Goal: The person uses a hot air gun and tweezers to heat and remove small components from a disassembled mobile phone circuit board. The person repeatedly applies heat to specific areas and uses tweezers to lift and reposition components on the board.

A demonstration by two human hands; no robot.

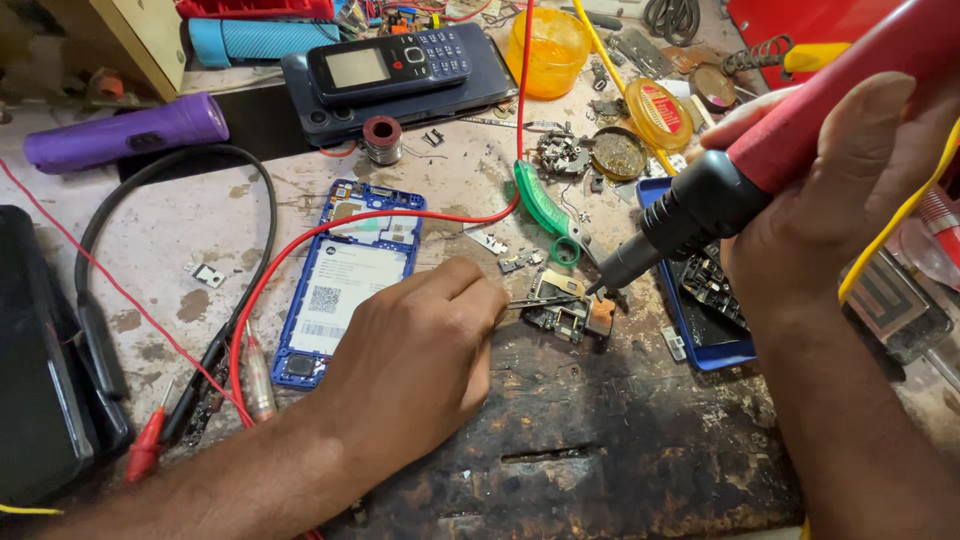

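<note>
Circuit board (566, 308): left hand (415, 350) pinches tweezers (540, 300), right hand (840, 190) grips soldering iron (720, 195).

Two bare hands are seen from above, drawn close together over one spot.

The left hand (415, 350) is entered from seven o'clock, its forearm stretched low and flat, knuckles up, fingers curled and thumb and forefinger pinched together toward three o'clock. The right hand (835, 190) is entered from five o'clock, forearm raised steeply, the wrist bent, fingers wrapped in a closed grip with the thumb laid on top, angled down toward eight o'clock.
</note>
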